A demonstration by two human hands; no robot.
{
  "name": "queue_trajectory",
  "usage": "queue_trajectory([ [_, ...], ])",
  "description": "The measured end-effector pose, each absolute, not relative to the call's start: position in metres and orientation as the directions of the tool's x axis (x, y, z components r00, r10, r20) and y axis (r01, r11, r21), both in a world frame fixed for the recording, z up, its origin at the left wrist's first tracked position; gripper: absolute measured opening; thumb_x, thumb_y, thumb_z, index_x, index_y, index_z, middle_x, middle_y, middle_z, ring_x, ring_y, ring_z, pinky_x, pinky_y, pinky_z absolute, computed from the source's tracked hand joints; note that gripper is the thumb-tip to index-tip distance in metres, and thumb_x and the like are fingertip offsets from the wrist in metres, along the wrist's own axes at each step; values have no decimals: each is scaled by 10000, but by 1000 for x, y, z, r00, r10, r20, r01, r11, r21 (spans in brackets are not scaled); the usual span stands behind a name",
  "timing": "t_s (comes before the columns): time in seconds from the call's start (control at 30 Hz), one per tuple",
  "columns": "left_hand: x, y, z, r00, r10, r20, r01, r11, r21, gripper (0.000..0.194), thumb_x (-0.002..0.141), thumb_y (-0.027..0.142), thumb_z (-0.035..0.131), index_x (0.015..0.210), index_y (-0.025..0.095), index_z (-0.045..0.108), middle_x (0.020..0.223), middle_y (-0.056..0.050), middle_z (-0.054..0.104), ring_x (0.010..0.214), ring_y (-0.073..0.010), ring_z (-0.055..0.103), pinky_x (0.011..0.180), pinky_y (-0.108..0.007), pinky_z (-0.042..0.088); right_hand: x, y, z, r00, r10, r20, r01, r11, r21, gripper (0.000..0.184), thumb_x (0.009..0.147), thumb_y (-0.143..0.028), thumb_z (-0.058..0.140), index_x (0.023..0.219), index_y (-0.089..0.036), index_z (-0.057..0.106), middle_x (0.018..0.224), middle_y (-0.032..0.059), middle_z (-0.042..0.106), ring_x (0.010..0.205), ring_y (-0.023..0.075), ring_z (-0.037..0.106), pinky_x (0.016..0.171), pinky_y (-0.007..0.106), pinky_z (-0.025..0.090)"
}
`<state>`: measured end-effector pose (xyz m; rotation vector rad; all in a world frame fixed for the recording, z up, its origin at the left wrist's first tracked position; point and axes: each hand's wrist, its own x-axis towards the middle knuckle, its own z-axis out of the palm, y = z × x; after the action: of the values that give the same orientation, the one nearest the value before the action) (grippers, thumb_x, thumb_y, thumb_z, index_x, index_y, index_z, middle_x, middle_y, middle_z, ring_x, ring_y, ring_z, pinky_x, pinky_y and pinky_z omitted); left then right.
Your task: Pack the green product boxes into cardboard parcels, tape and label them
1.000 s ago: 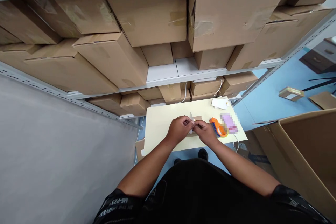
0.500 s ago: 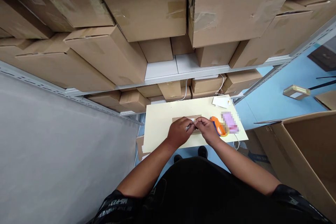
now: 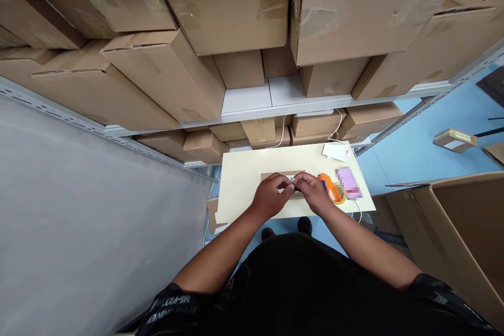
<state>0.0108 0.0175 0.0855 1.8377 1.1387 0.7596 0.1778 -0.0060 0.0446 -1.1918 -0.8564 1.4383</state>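
Observation:
Over a pale yellow table [image 3: 240, 178], my left hand [image 3: 271, 194] and my right hand [image 3: 312, 192] meet with their fingertips pinched together. Whatever lies between them is small and pale, too small to name. Beneath the hands is a flat brown cardboard piece [image 3: 268, 175] with something white on it, mostly covered by my fingers. Just right of my right hand lies an orange tape dispenser [image 3: 326, 180] with a roll of yellowish tape.
A blurred pink item [image 3: 348, 181] and a white card-like piece [image 3: 334, 151] lie on the table's right side. Cardboard boxes [image 3: 236, 5] fill the shelves ahead. A large open carton [image 3: 425, 220] stands at the right, a grey wall [image 3: 98, 210] at the left.
My hands stay together over the cardboard, fingers shifting slightly at the pinch. The whole view has tilted a little, so the shelves and table appear slightly higher and further right.

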Motion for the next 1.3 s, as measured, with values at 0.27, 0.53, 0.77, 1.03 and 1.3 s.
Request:
queue_trajectory([
  [0.27, 10, 19, 84, 410, 909, -70, 237, -31, 971, 88, 891, 249, 644, 863, 194, 707, 843, -10, 758, 795, -154, 696, 758, -272, 525, 177, -8, 55, -14, 977, -212, -264, -208, -942, 207, 807, -396, 712, 759, -214, 628, 637, -26, 623, 646, 145, 584, 683, 301, 484],
  [0.53, 12, 21, 80, 320, 946, -54, 214, -16, 977, 110, 847, 295, 717, 877, 191, 698, 835, -7, 715, 771, -144, 648, 726, -262, 511, 175, -8, 67, 36, 983, -181, -248, -167, -954, 190, 773, -393, 752, 787, -224, 666, 730, -7, 658, 739, 167, 601, 754, 330, 494],
  [0.77, 14, 23, 71, 314, 950, 8, 214, -78, 974, 275, 846, 263, 743, 1110, 217, 685, 842, 8, 646, 764, -136, 610, 722, -263, 510, 178, -2, 64, 17, 973, -229, -291, -214, -932, 94, 741, -309, 702, 723, -218, 683, 672, -24, 605, 702, 155, 540, 735, 317, 436],
  [1.03, 6, 39, 84, 287, 956, 60, 276, -143, 950, 179, 863, 371, 739, 811, 200, 735, 828, -5, 601, 725, -126, 548, 685, -261, 469, 183, 0, 73, -35, 981, -193, -248, -196, -949, 181, 724, -337, 767, 862, -224, 732, 862, 1, 699, 831, 170, 595, 800, 316, 466],
  [1.3, 2, 43, 78, 230, 929, -290, 17, 294, 956, 291, 863, 481, 668, 838, 194, 628, 675, 23, 619, 572, -110, 537, 583, -248, 459, 186, 0, 64, 101, 929, -356, -238, -325, -915, 347, 705, -464, 807, 908, -199, 713, 815, 27, 737, 697, 190, 628, 627, 304, 492],
])
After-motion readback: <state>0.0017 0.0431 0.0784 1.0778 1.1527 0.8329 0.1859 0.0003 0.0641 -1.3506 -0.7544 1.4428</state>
